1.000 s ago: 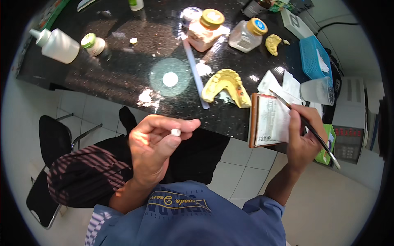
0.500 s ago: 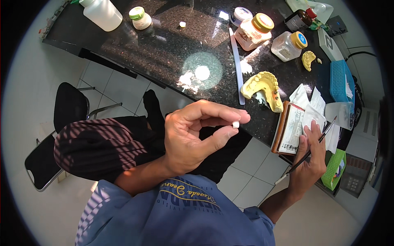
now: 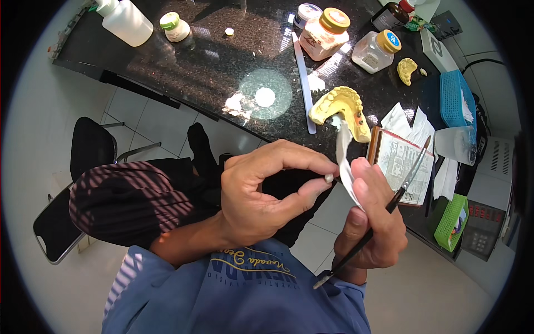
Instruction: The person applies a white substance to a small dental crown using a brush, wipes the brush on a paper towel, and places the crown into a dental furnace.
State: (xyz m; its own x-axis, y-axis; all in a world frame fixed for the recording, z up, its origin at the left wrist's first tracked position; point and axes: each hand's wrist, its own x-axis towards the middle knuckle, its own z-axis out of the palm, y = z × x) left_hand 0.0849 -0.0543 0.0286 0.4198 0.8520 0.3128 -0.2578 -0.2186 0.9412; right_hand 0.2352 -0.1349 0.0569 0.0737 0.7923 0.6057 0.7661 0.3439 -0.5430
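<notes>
Left hand (image 3: 258, 192): grip narrow, small white piece (image 3: 329, 178) between thumb and index fingertips, in front of the body, near the bench (image 3: 183, 75) edge. Right hand (image 3: 381, 222): grip holding folded white tissue (image 3: 344, 158), plus a brush (image 3: 396, 199) slanting across the fingers, bristles up and right, handle end down toward the shirt. Key relation: tissue just right of the piece, long axis running roughly away from the body; contact can't be told. Left hand has the piece; right hand close beside it. Yellow dental cast (image 3: 335, 98) lies beyond both.

A tiny white piece (image 3: 329, 178) is held just beside a bent white tissue (image 3: 345, 166), near a slanting black-handled brush (image 3: 396, 199).
</notes>
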